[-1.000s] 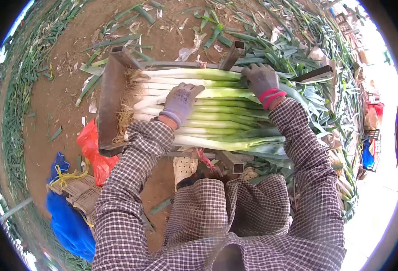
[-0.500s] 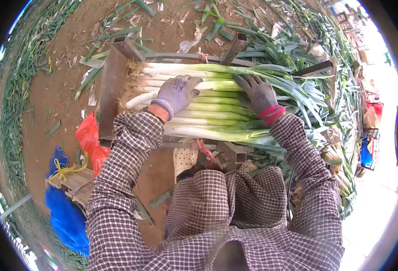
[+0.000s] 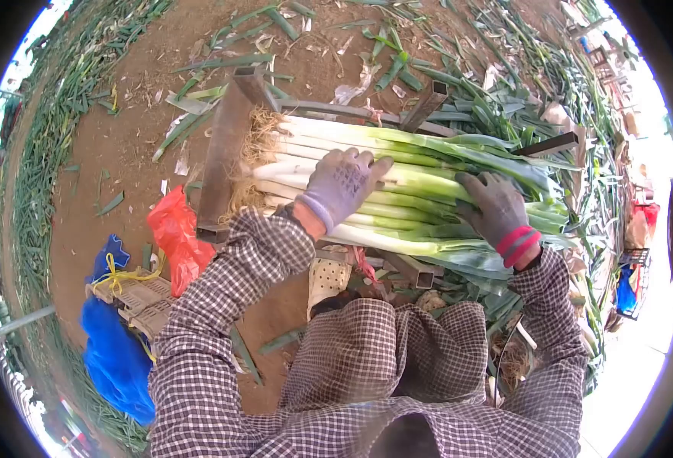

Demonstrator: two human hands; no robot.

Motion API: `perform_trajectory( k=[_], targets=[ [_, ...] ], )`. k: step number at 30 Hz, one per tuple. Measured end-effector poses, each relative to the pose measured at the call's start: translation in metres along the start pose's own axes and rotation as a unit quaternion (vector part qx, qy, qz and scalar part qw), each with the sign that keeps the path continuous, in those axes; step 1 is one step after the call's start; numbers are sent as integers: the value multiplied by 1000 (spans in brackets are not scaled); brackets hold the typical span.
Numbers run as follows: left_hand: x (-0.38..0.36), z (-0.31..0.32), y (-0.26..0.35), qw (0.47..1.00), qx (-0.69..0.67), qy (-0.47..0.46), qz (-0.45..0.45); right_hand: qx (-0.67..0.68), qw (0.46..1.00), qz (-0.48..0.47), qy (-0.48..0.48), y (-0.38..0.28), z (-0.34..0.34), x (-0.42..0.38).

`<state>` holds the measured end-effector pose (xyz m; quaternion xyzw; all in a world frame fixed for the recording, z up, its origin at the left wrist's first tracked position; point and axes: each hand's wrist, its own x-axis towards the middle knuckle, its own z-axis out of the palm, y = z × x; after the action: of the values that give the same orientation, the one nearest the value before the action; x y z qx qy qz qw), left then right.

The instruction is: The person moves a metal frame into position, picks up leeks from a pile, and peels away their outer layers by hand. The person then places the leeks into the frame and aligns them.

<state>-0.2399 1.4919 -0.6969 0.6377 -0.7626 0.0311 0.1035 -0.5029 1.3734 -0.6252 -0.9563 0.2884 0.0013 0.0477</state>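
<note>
Many leeks [image 3: 405, 200] lie side by side in a metal rack, white root ends left and green leaves right. My left hand [image 3: 346, 185], in a purple-grey glove, rests over the pale shafts with its fingers bent around a leek [image 3: 420, 182] on top. Farther along the same leek, at its green part, my right hand [image 3: 497, 208] curls over it, in a grey glove with a pink cuff. The undersides of my fingers are hidden.
A metal end plate [image 3: 225, 145] stands against the roots, with upright posts [image 3: 426, 105] along the rack. Cut leaves [image 3: 489, 99] litter the ground. A red plastic bag [image 3: 177, 238], a plastic crate [image 3: 144, 299] and a blue bag [image 3: 115, 362] are at the left.
The rack and leeks appear shifted right and tilted in view. Both hands have moved right and slightly down in the picture, still on the leeks.
</note>
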Motion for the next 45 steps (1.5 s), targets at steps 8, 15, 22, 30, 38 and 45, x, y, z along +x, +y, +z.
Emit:
perform_trajectory(
  k=[8,15,22,30,38,45],
  targets=[
    [58,68,-76,981,33,-92,-169,-102,991,77,43,53,68,79],
    [19,66,-107,979,7,-136,-152,-30,999,30,32,47,93,74],
    [33,58,-126,974,125,-114,-149,-69,997,24,0,63,97,91],
    [57,71,-145,918,17,-343,-197,-57,996,53,-39,47,101,93],
    [91,123,-64,987,-83,-121,-67,-59,992,40,-101,45,87,83],
    [85,114,-53,984,-50,-147,-92,-90,988,127,-16,131,75,6]
  ],
)
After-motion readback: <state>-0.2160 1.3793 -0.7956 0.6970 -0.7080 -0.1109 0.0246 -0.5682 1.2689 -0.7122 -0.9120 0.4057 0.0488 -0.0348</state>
